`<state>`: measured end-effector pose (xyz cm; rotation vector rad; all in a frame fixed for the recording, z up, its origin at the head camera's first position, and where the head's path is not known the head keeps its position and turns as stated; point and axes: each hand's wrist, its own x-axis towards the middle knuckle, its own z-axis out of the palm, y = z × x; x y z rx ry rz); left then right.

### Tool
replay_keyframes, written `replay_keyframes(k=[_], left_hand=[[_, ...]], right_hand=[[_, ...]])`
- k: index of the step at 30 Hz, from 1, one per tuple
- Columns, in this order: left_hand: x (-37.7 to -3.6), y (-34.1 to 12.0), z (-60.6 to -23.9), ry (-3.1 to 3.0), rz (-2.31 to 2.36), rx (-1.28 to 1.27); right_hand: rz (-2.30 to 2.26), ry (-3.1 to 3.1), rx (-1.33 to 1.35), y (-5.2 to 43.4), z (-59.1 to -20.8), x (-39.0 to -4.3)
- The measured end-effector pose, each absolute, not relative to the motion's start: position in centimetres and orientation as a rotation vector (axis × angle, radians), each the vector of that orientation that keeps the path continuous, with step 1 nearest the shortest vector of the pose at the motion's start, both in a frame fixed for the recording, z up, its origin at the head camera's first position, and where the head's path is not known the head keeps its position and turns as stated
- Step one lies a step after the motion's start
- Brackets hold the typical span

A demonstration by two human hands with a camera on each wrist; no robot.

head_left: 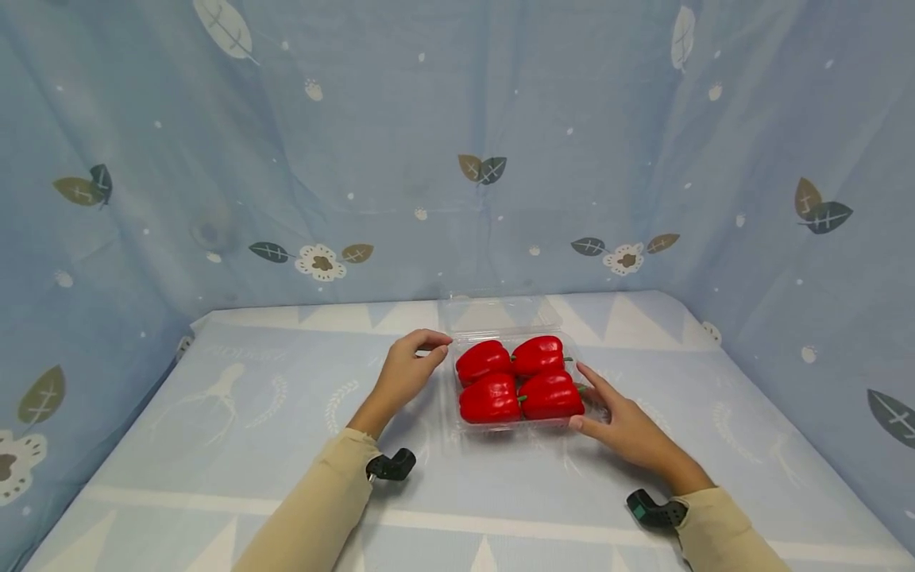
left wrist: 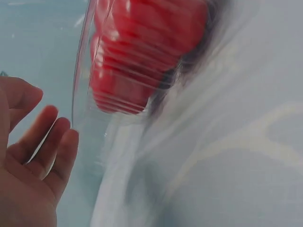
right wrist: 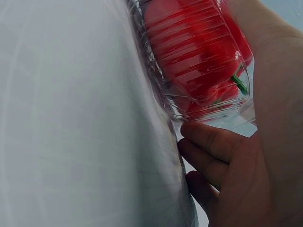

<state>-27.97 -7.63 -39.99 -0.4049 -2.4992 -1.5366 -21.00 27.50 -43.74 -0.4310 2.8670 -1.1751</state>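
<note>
Several red bell peppers (head_left: 489,399) with green stems lie in two rows in a clear plastic container (head_left: 493,427). Its see-through lid (head_left: 500,314) is folded back at the far side. My left hand (head_left: 403,372) is at the container's left rim, fingers loosely bent and holding nothing; in the left wrist view its fingertips (left wrist: 71,137) come close to the clear edge, and contact is unclear. At the right end, my right hand (head_left: 629,429) spreads thumb and forefinger along the container's side. Its other fingers (right wrist: 208,142) are just beside the container's lower corner in the right wrist view.
The container stands on a table (head_left: 214,445) covered with a pale blue and white patterned cloth. A blue curtain (head_left: 400,143) with leaf and flower prints hangs behind the table and at both sides. Dark wrist devices (head_left: 391,465) are strapped over beige sleeves (head_left: 314,500).
</note>
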Motion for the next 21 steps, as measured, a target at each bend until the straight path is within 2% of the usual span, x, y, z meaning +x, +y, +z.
replay_keyframes(k=[10,21], left_hand=[[-30.5,-7.4,-40.7,-2.506,-1.800,-0.172],[-33.0,-6.5,-41.4,-2.448,-2.008,-0.117]], right_hand=[[-1.167,2.872,-0.425,27.6,-43.9,-21.0],[-1.186,2.861,-0.423,27.8,-44.1,-21.0]])
